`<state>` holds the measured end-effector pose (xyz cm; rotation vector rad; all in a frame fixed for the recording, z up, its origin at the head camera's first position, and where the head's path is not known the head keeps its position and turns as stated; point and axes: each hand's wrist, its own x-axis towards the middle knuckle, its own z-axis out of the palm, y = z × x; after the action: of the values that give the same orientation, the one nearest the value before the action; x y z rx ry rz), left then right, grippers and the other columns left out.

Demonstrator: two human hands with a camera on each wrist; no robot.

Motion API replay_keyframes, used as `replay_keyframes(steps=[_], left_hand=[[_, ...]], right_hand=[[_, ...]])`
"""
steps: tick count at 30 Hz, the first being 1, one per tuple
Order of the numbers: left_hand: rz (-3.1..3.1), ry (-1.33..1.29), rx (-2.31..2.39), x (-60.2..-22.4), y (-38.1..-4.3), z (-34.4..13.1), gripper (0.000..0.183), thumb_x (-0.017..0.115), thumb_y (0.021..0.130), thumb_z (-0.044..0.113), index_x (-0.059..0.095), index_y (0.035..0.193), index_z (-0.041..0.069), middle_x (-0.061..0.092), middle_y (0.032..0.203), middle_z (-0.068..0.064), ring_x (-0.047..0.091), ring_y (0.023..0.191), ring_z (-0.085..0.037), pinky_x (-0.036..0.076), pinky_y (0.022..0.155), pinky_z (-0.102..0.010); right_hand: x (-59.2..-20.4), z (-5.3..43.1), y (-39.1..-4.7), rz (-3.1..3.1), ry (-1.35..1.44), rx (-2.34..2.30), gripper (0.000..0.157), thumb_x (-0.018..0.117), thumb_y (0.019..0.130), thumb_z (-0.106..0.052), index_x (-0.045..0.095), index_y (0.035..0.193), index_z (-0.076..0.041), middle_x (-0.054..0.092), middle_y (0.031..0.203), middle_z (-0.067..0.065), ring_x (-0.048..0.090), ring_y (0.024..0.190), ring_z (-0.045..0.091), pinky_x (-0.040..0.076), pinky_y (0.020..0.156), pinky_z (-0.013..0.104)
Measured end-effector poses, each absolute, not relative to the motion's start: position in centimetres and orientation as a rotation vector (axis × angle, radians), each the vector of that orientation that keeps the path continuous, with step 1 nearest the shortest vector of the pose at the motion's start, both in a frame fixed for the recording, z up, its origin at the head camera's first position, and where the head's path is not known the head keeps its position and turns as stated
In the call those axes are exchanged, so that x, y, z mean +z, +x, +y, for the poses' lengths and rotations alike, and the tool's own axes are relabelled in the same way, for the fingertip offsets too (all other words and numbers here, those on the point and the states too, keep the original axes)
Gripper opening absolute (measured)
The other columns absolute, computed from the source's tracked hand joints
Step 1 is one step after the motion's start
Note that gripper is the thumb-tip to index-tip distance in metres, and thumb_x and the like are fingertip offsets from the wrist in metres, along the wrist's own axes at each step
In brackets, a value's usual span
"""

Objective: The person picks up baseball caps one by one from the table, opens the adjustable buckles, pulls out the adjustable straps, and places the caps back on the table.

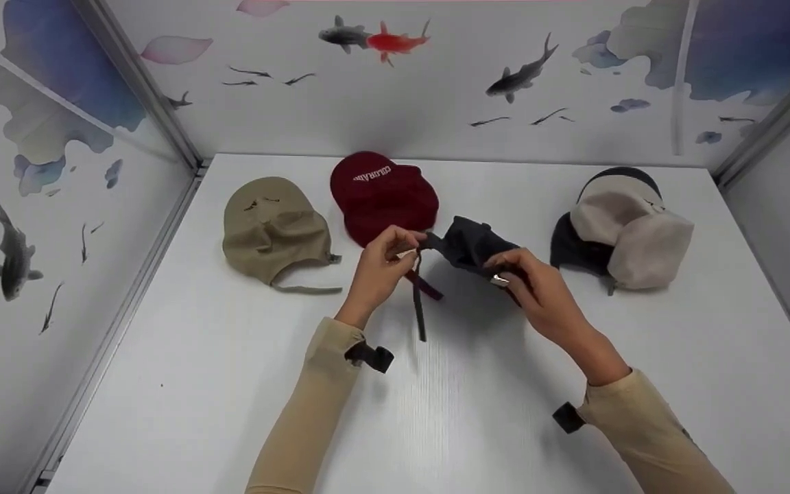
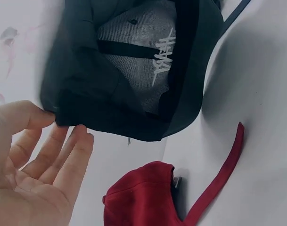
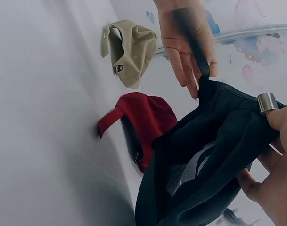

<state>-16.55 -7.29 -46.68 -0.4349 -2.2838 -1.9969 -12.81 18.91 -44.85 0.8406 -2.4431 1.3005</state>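
A dark cap (image 1: 474, 243) is held up between both hands, its inside with mesh lining and white lettering showing in the left wrist view. My left hand (image 1: 385, 264) pinches its edge between thumb and fingers, near where a narrow dark strap (image 1: 418, 309) hangs down. On the other side my right hand (image 1: 539, 295) grips the cap's rim with curled fingers. A silver metal piece (image 3: 266, 102) sits at the right thumb. Behind the left hand lies a red cap (image 1: 385, 199) with white lettering, its loose strap (image 2: 223, 172) stretching over the table.
A khaki cap (image 1: 275, 230) lies at the left with its strap undone. At the right, a beige cap (image 1: 649, 240) rests against a dark one (image 1: 573, 243). White panels (image 1: 381, 123) painted with fish border the white table (image 1: 182, 412) at the back and sides.
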Motion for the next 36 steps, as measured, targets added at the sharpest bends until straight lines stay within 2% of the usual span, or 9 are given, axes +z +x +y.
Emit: replay_keyframes(steps=[3, 5, 7, 10, 12, 17, 27, 32, 36], left_hand=[[-2.302, -0.469, -1.942, -46.3, -16.4, -7.1, 0.016, 0.05, 0.092, -0.01, 0.059, 0.1, 0.001, 0.066, 0.129, -0.015, 0.062, 0.123, -0.026, 0.051, 0.082, -0.025], [-2.321, -0.487, -1.895, -46.0, -16.3, -6.8, 0.02, 0.046, 0.092, -0.011, 0.06, 0.101, 0.001, 0.065, 0.13, -0.014, 0.061, 0.125, -0.025, 0.051, 0.082, -0.031], [-2.348, -0.508, -1.836, -45.8, -16.1, -6.3, 0.019, 0.047, 0.095, -0.007, 0.061, 0.103, 0.002, 0.064, 0.131, -0.012, 0.06, 0.127, -0.025, 0.052, 0.091, -0.036], [-2.442, -0.534, -1.75, -45.7, -15.9, -5.4, 0.015, 0.055, 0.1, 0.01, 0.063, 0.111, 0.005, 0.064, 0.131, -0.008, 0.057, 0.129, -0.022, 0.048, 0.105, -0.04], [-2.527, -0.529, -1.717, -45.8, -15.8, -4.8, 0.025, 0.06, 0.1, 0.025, 0.062, 0.119, 0.009, 0.063, 0.131, -0.006, 0.056, 0.128, -0.022, 0.043, 0.113, -0.04], [-2.663, -0.443, -1.717, -46.2, -15.4, -3.5, 0.047, 0.066, 0.095, 0.042, 0.057, 0.128, 0.01, 0.061, 0.13, -0.007, 0.058, 0.122, -0.026, 0.046, 0.108, -0.045], [-2.647, -0.449, -1.573, -46.2, -15.3, -2.7, 0.024, 0.067, 0.096, 0.032, 0.065, 0.104, 0.009, 0.063, 0.106, -0.007, 0.057, 0.094, -0.014, 0.05, 0.086, -0.027], [-2.55, -0.438, -1.598, -46.4, -15.4, -2.5, 0.016, 0.068, 0.095, 0.021, 0.065, 0.098, 0.005, 0.065, 0.103, -0.009, 0.061, 0.093, -0.015, 0.052, 0.084, -0.023], [-2.487, -0.418, -1.649, -46.6, -15.4, -2.3, 0.013, 0.069, 0.094, 0.016, 0.064, 0.096, 0.004, 0.064, 0.102, -0.01, 0.066, 0.097, -0.017, 0.056, 0.085, -0.022]], right_hand=[[-44.6, 18.8, -12.8, -2.444, 0.847, 1.298, 0.014, 0.053, 0.098, 0.006, 0.06, 0.11, 0.002, 0.071, 0.115, 0.011, 0.06, 0.097, 0.004, 0.045, 0.086, 0.01], [-44.6, 18.7, -12.9, -2.441, 0.855, 1.299, 0.014, 0.054, 0.098, 0.005, 0.06, 0.111, 0.002, 0.07, 0.115, 0.011, 0.059, 0.092, 0.003, 0.045, 0.083, 0.01], [-44.6, 18.5, -12.9, -2.435, 0.865, 1.3, 0.014, 0.054, 0.098, 0.005, 0.061, 0.11, 0.002, 0.07, 0.114, 0.012, 0.059, 0.092, 0.003, 0.045, 0.082, 0.009], [-44.7, 18.3, -12.9, -2.426, 0.877, 1.291, 0.014, 0.055, 0.097, 0.005, 0.061, 0.109, 0.001, 0.07, 0.114, 0.012, 0.058, 0.091, 0.004, 0.045, 0.081, 0.009], [-44.7, 18.1, -12.9, -2.424, 0.889, 1.288, 0.013, 0.056, 0.097, 0.005, 0.061, 0.109, 0.001, 0.07, 0.113, 0.012, 0.06, 0.095, 0.005, 0.046, 0.084, 0.01], [-44.7, 17.6, -12.9, -2.445, 0.915, 1.258, 0.012, 0.058, 0.097, 0.002, 0.061, 0.109, -0.001, 0.069, 0.114, 0.01, 0.062, 0.102, 0.01, 0.045, 0.092, 0.01], [-44.8, 17.8, -13.0, -2.466, 0.937, 1.246, 0.015, 0.059, 0.097, 0.0, 0.062, 0.111, -0.003, 0.068, 0.118, 0.007, 0.062, 0.111, 0.016, 0.043, 0.097, 0.011], [-44.6, 18.1, -13.5, -2.461, 0.915, 1.339, 0.024, 0.057, 0.09, 0.01, 0.06, 0.109, -0.004, 0.064, 0.125, 0.008, 0.059, 0.117, 0.018, 0.041, 0.099, 0.012], [-43.8, 17.6, -14.1, -2.449, 0.789, 1.379, 0.024, 0.055, 0.088, 0.009, 0.059, 0.11, -0.002, 0.064, 0.122, 0.01, 0.062, 0.111, 0.019, 0.045, 0.096, 0.016]])
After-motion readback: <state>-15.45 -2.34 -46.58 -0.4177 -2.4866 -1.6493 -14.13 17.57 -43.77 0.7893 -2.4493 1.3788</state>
